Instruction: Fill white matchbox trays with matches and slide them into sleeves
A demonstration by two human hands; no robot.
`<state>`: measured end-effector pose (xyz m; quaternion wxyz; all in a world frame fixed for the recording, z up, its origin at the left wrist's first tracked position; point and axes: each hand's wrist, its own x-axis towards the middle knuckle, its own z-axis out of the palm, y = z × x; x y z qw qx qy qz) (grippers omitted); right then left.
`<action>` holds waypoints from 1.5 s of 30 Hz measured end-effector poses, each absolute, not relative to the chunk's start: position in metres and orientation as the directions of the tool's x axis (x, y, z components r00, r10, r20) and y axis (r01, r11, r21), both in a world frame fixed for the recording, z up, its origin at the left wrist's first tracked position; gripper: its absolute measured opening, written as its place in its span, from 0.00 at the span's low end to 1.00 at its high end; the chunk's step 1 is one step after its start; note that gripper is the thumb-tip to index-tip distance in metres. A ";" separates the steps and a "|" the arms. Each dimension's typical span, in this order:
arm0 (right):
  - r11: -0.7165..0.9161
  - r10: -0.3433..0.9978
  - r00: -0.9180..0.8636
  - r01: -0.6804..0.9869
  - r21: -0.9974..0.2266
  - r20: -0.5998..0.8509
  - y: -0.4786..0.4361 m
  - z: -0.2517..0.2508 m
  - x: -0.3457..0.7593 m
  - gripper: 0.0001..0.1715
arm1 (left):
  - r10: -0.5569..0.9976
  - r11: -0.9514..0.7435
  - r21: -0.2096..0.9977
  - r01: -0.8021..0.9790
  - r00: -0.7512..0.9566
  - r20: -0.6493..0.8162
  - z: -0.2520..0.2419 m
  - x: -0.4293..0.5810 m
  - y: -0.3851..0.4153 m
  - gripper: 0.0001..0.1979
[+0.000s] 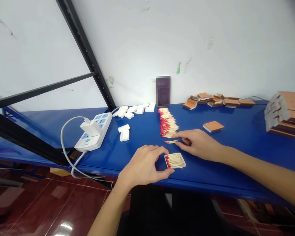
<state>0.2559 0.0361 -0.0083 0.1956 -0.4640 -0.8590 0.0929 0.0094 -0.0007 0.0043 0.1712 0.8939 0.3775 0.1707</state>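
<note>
Thumb and fingers of my left hand (145, 165) hold the left side of a small white matchbox tray (184, 165) near the table's front edge. Red-tipped matches (174, 160) fill the tray, their heads toward the left. My right hand (199, 144) pinches the plain ends of a few matches (169, 142), which point left and lie just in front of a long heap of matches (167, 123). Its index fingertip is close to the heap's near end. A closed orange matchbox sleeve (213, 126) lies farther right.
Several empty white trays (139, 109) lie by the wall, with two nearer trays (124, 134). A power strip (94, 132) with a plug and cable is at left. Orange sleeves (217, 100) sit at the back, and a stack of sleeves (285, 113) stands at right.
</note>
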 end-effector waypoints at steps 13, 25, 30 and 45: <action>0.536 0.844 -0.496 0.772 -0.341 0.205 0.035 -0.004 0.255 0.20 | 0.733 -0.655 0.442 0.613 0.658 0.174 0.004 0.009 -0.001 0.17; 0.546 0.838 -0.504 0.773 -0.322 0.211 0.035 -0.006 0.254 0.20 | 0.731 -0.657 0.445 0.608 0.659 0.179 0.002 0.008 -0.001 0.17; 0.560 0.828 -0.514 0.774 -0.297 0.222 0.033 -0.004 0.252 0.21 | 0.731 -0.658 0.439 0.612 0.658 0.180 0.002 0.008 -0.001 0.17; 0.577 0.817 -0.534 0.769 -0.277 0.219 0.033 -0.005 0.251 0.23 | 0.731 -0.658 0.439 0.611 0.658 0.181 0.003 0.009 -0.001 0.16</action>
